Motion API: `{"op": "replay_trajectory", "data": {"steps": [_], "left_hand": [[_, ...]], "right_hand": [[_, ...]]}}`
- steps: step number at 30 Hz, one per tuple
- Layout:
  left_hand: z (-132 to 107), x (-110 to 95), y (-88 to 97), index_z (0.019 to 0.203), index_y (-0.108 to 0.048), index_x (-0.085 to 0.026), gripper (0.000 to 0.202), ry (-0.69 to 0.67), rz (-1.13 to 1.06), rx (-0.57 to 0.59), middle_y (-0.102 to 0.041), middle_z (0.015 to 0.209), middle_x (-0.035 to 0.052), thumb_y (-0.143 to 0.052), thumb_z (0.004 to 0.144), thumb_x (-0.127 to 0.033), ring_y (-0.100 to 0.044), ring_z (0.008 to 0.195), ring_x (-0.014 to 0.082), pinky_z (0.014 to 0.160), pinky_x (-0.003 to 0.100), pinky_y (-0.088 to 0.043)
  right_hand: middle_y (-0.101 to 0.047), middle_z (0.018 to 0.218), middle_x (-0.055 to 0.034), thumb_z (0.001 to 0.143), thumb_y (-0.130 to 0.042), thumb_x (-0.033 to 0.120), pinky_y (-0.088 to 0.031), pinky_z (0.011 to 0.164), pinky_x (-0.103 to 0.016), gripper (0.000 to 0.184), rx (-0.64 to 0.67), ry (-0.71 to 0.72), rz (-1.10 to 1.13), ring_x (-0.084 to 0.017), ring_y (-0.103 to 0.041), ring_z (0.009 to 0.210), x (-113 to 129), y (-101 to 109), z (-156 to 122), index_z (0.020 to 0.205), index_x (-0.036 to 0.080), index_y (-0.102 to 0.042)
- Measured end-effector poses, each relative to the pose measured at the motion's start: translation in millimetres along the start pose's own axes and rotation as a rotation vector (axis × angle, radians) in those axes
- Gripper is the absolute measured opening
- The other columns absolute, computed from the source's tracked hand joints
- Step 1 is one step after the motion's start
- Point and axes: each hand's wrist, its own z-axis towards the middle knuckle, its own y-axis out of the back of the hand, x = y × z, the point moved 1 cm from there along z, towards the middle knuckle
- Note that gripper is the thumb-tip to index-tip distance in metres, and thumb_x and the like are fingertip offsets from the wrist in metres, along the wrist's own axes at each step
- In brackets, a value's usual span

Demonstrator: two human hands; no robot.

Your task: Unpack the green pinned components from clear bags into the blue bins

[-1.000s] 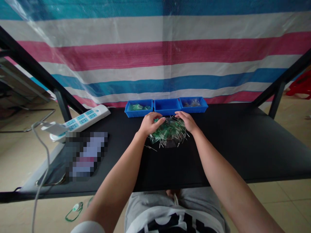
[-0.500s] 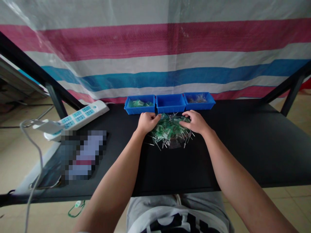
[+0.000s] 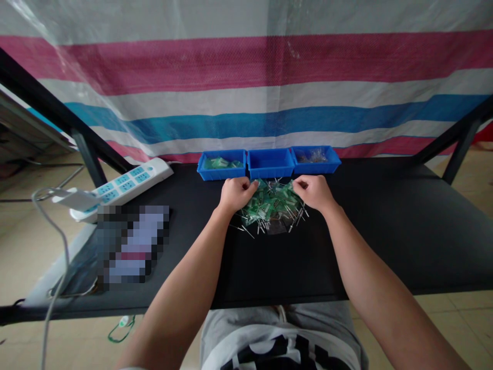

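A heap of small green plastic pieces (image 3: 265, 203) mixed with thin silver pins that look like blind rivets (image 3: 263, 225) lies on the black table. At the heap's left edge, my left hand (image 3: 234, 194) is closed, thumb against the curled fingers; whatever it pinches is too small to make out. On the right edge, my right hand (image 3: 314, 191) pinches with thumb and forefinger at a green plastic piece (image 3: 288, 189). A clear plastic scrap (image 3: 278, 226) shows at the heap's near side.
Three blue bins stand behind the heap: the left bin (image 3: 221, 176) holds green pieces, the middle bin (image 3: 270, 172) shows bare walls, the right bin (image 3: 318, 167) holds small clear and metallic bits. A power strip (image 3: 127, 182) with a white cable and a blurred object (image 3: 138, 244) lie left.
My right hand's fingers have closed from a spread pose into a pinch at the heap's right edge. My left hand stays nearly in place, thumb slightly further right.
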Motion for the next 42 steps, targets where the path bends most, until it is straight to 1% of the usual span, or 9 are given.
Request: {"op": "replay_trajectory", "data": {"steps": [7, 14, 16, 21, 27, 29, 35, 39, 42], "left_hand": [[-6, -12, 2.9, 0.063, -0.06, -0.017, 0.037, -0.06, -0.048, 0.011, -0.045, 0.049, -0.0029, -0.055, 0.08, -0.049, -0.042, 0.05, 0.0103, 0.053, 0.025, -0.028], [-10, -27, 1.7, 0.111, -0.065, -0.016, 0.055, -0.289, -0.086, 0.08, -0.061, 0.078, 0.0028, -0.066, 0.075, -0.057, -0.056, 0.07, 0.0154, 0.065, 0.026, -0.042], [-11, -28, -1.2, 0.109, -0.066, -0.015, 0.05, -0.349, -0.116, 0.07, -0.062, 0.085, 0.0051, -0.068, 0.075, -0.053, -0.059, 0.077, 0.017, 0.07, 0.028, -0.046], [-12, -23, -9.2, 0.09, -0.073, -0.021, 0.016, -0.389, -0.137, -0.047, -0.062, 0.099, 0.0068, -0.062, 0.083, -0.029, -0.06, 0.091, 0.0173, 0.082, 0.031, -0.05], [-11, -20, -11.4, 0.087, -0.074, -0.022, 0.016, -0.383, -0.059, -0.124, -0.064, 0.114, 0.0068, -0.061, 0.08, -0.017, -0.059, 0.101, 0.02, 0.089, 0.036, -0.049], [-11, -21, -11.5, 0.089, -0.073, -0.021, 0.015, -0.401, -0.075, -0.115, -0.068, 0.109, 0.0071, -0.06, 0.082, -0.019, -0.061, 0.1, 0.0202, 0.09, 0.037, -0.049], [-13, -21, -14.7, 0.115, -0.065, -0.018, 0.035, -0.335, -0.163, -0.109, -0.07, 0.087, 0.0041, -0.065, 0.083, -0.032, -0.063, 0.08, 0.0158, 0.077, 0.028, -0.051], [-13, -21, -15.0, 0.12, -0.057, -0.018, 0.046, -0.293, -0.265, -0.121, -0.065, 0.075, -0.002, -0.07, 0.077, -0.03, -0.059, 0.064, 0.0103, 0.064, 0.022, -0.048], [-8, -13, -11.7, 0.108, -0.055, -0.018, 0.039, -0.214, -0.309, -0.226, -0.059, 0.065, -0.006, -0.071, 0.074, -0.03, -0.052, 0.056, 0.0082, 0.057, 0.02, -0.044]], "right_hand": [[-0.069, 0.083, -0.0098, 0.09, -0.048, 0.041, -0.051, 0.075, -0.035, 0.033, -0.29, 0.093, -0.006, -0.022, -0.063, 0.078, 13, 9, 2, 0.079, 0.019, -0.071], [-0.061, 0.06, -0.0013, 0.086, -0.057, 0.052, -0.046, 0.052, -0.029, 0.035, -0.134, -0.079, 0.373, -0.015, -0.055, 0.05, 22, -16, -3, 0.087, 0.019, -0.07], [-0.064, 0.065, -0.0017, 0.082, -0.063, 0.049, -0.048, 0.051, -0.029, 0.032, -0.057, -0.085, 0.488, -0.015, -0.057, 0.051, 24, -23, -5, 0.09, 0.018, -0.07], [-0.071, 0.094, -0.0066, 0.081, -0.065, 0.033, -0.054, 0.079, -0.036, 0.014, -0.015, 0.08, 0.444, -0.021, -0.067, 0.088, 35, -23, -6, 0.077, 0.021, -0.071], [-0.069, 0.114, -0.0072, 0.082, -0.061, 0.022, -0.053, 0.085, -0.036, 0.012, -0.04, 0.171, 0.314, -0.022, -0.064, 0.104, 43, -19, -7, 0.077, 0.021, -0.071], [-0.069, 0.115, -0.0077, 0.083, -0.061, 0.024, -0.053, 0.078, -0.033, 0.011, -0.042, 0.164, 0.3, -0.022, -0.064, 0.103, 43, -20, -8, 0.08, 0.021, -0.07], [-0.072, 0.077, -0.004, 0.083, -0.062, 0.028, -0.05, 0.063, -0.027, 0.012, -0.105, 0.05, 0.319, -0.017, -0.067, 0.07, 38, -24, -7, 0.088, 0.018, -0.067], [-0.074, 0.08, -0.0046, 0.085, -0.06, 0.033, -0.05, 0.063, -0.027, 0.022, -0.119, 0.056, 0.303, -0.017, -0.067, 0.068, 35, -24, -7, 0.101, 0.019, -0.067], [-0.074, 0.092, -0.0058, 0.087, -0.058, 0.04, -0.052, 0.064, -0.027, 0.038, -0.148, 0.077, 0.297, -0.015, -0.064, 0.065, 31, -22, -6, 0.119, 0.02, -0.063]]}}
